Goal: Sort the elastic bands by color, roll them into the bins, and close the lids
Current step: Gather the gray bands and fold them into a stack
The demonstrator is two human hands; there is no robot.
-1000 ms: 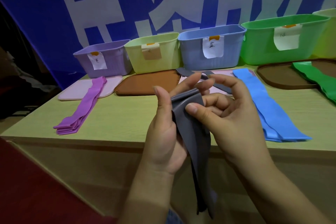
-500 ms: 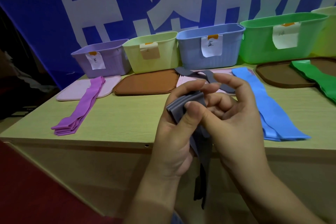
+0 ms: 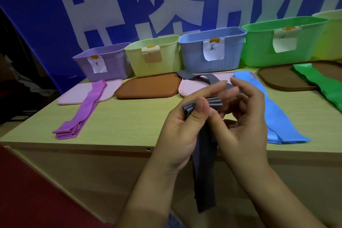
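A grey elastic band point(image 3: 204, 172) hangs in front of the table edge, its top end rolled into a small coil. My left hand point(image 3: 182, 133) pinches that coil between thumb and fingers. My right hand point(image 3: 242, 122) holds the coil's other side with curled fingers. More grey bands point(image 3: 190, 76) lie on a pink lid point(image 3: 188, 89). Purple bands point(image 3: 83, 113), blue bands point(image 3: 281, 113) and green bands point(image 3: 322, 83) lie in piles on the table. Behind stand a purple bin point(image 3: 103, 61), a pale yellow-green bin point(image 3: 153, 55), a blue bin point(image 3: 211, 48) and a green bin point(image 3: 281, 40), all open.
A pink lid point(image 3: 74, 94), an orange-brown lid point(image 3: 148, 87) and a dark brown lid point(image 3: 277, 77) lie flat in front of the bins. Another pale bin point(image 3: 331, 35) stands at the far right. The wooden table point(image 3: 129, 122) ends close to my hands.
The coil at the top of the grey band has grown and the hanging tail has become shorter. Both hands have kept their hold and turned the roll.
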